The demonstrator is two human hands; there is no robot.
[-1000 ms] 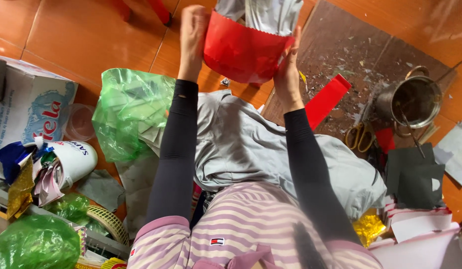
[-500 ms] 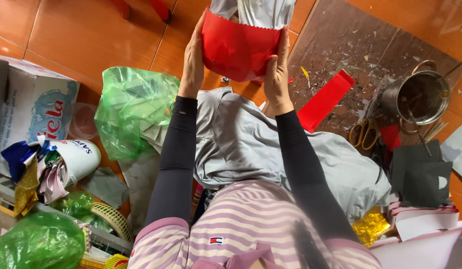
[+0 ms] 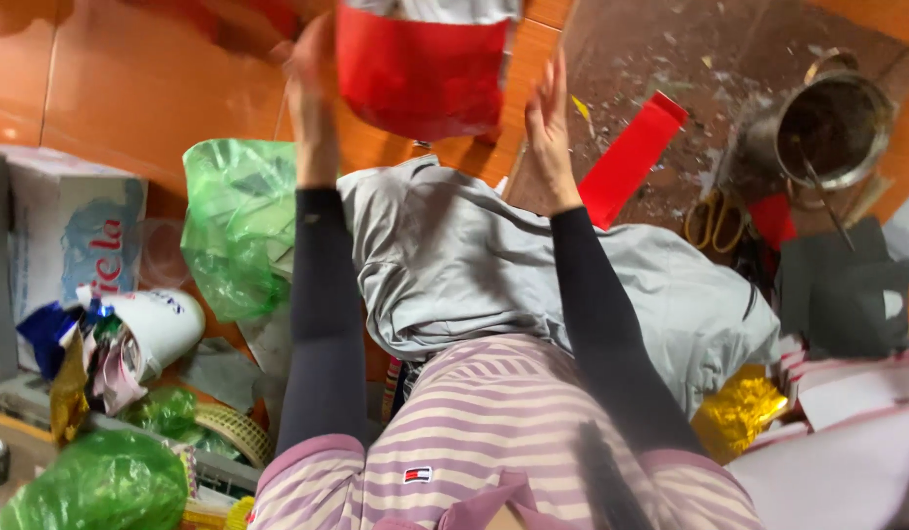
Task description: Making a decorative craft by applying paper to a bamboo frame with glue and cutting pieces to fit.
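1. A green plastic bag [image 3: 240,221] lies crumpled on the orange tiled floor [image 3: 130,88].
2. A metal pot [image 3: 832,128] stands at the far right, scissors [image 3: 711,218] just beside it.
3. A red paper strip [image 3: 633,157] lies near grey cloth [image 3: 474,265].
4. Gold foil [image 3: 737,412] sits lower right.

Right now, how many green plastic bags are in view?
2: one translucent green plastic bag on the orange floor left of the grey cloth, another green plastic bag at bottom left. Clutter may hide more.
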